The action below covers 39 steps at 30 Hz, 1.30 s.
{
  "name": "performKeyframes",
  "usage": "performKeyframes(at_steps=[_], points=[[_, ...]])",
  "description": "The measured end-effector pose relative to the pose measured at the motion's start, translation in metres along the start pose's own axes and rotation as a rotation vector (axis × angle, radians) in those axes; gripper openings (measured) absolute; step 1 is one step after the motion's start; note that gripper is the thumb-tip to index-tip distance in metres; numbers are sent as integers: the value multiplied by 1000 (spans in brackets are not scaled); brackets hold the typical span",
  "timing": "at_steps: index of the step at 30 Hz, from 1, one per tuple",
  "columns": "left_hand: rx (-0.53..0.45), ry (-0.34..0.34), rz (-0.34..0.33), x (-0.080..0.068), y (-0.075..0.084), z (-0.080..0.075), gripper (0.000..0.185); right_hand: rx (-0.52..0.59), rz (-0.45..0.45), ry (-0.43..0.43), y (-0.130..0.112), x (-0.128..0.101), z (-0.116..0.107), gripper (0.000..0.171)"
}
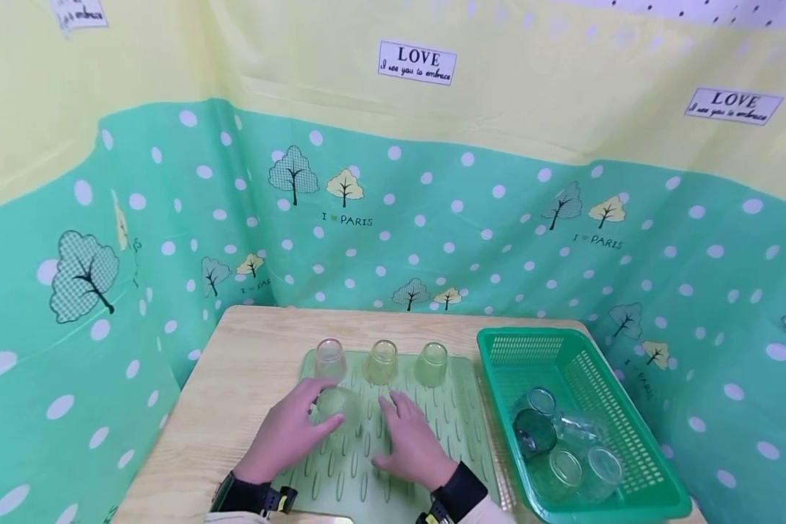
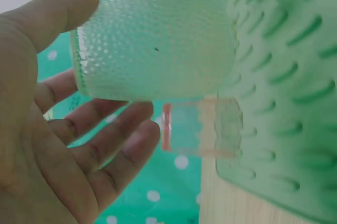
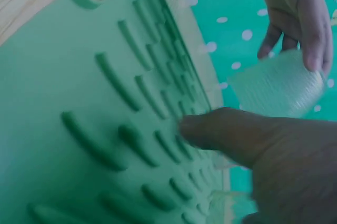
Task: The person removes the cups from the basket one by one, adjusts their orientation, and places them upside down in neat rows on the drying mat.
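A pale green textured glass (image 1: 338, 405) (image 2: 158, 39) (image 3: 274, 87) stands upside down on the ribbed green drying mat (image 1: 445, 429) (image 2: 284, 76) (image 3: 63, 87). My left hand (image 1: 317, 409) (image 2: 118, 71) (image 3: 295, 23) cups it, thumb lying on the glass and fingers spread, loosely curved and apart from it. My right hand (image 1: 399, 426) (image 3: 237, 134) rests flat on the mat just to the right, a fingertip pressing the ribs. Behind stand three upturned glasses: pinkish (image 1: 330, 359) (image 2: 200, 129), yellow (image 1: 381, 362) and green (image 1: 431, 364).
A green plastic basket (image 1: 618, 407) at the right edge of the wooden table (image 1: 236, 378) holds several glasses, clear and dark green. A green dotted curtain (image 1: 432, 240) walls in the table at the back and sides.
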<state>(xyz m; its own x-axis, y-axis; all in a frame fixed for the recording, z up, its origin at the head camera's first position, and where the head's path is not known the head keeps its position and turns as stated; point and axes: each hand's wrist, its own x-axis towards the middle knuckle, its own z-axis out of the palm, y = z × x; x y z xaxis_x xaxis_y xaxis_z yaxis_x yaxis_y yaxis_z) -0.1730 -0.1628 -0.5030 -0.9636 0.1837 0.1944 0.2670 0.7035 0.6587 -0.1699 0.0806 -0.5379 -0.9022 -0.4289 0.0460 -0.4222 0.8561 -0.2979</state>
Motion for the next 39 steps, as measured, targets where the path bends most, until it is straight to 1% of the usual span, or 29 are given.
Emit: performKeyframes(at_steps=[4,6,8,11,13,19,23,25,30,35,39], points=[[45,-8,-37,5,-5,-4,56,-16,64,-156,9,-1,2,110],[70,0,-35,8,-7,-5,56,-27,78,-194,11,-2,3,110],[107,19,-27,10,-9,-6,56,-40,85,-214,12,-3,5,110],[157,43,-20,14,-14,-5,56,-55,84,-218,13,-2,7,110],[173,47,-28,16,-17,-4,56,-51,87,-217,13,-1,7,112],[167,42,-50,20,-25,2,57,-42,98,-214,13,1,9,114],[166,39,-65,20,-29,8,57,-28,101,-225,13,1,12,114],[155,27,-81,20,-32,12,58,-26,101,-234,14,-1,15,113],[92,9,-142,21,-38,20,61,-24,100,-250,18,-4,22,110],[56,2,-173,19,-42,20,66,-37,98,-249,18,-6,24,105],[25,-23,-195,19,-44,19,70,-23,92,-238,19,-4,19,99]])
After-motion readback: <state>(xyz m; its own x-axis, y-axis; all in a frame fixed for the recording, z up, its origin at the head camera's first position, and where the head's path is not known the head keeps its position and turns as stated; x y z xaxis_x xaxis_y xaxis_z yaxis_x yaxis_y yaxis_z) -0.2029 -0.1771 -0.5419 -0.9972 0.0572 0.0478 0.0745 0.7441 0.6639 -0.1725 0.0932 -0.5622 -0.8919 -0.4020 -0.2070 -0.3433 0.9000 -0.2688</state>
